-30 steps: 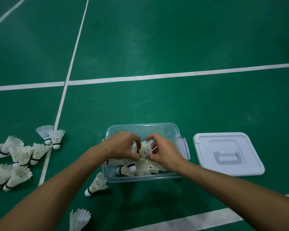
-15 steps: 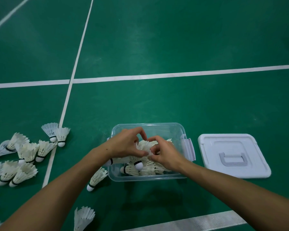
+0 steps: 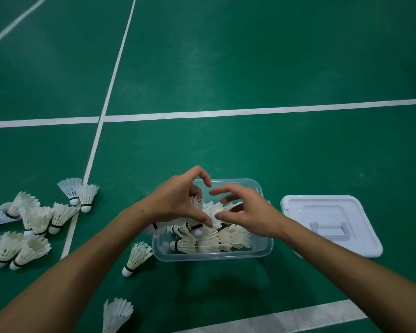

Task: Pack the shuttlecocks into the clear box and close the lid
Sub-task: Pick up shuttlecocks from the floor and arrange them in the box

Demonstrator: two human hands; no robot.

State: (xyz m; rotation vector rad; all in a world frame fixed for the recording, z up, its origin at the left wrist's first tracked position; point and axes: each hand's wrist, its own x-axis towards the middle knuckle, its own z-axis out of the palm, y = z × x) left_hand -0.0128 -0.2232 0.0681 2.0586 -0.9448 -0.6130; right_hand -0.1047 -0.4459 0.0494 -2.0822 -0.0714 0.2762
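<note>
The floor (image 3: 226,68) was deep green, crossed by white painted lines (image 3: 250,112). The shuttlecocks (image 3: 40,218) scattered on it had off-white feathers, a black band near the base and white rounded tips; one (image 3: 69,188) looked paler, bluish-white. The box (image 3: 213,253) was clear and colourless, with more cream-feathered, black-banded shuttlecocks showing through its wall. The lid (image 3: 332,224) was white with a pale grey handle.

- Green court floor (image 3: 226,68) with white lines under me.
- On it: my clear box (image 3: 211,255), the lid (image 3: 332,224) to its right, loose shuttlecocks (image 3: 34,224) scattered left, one (image 3: 136,259) just beside the box.
</note>
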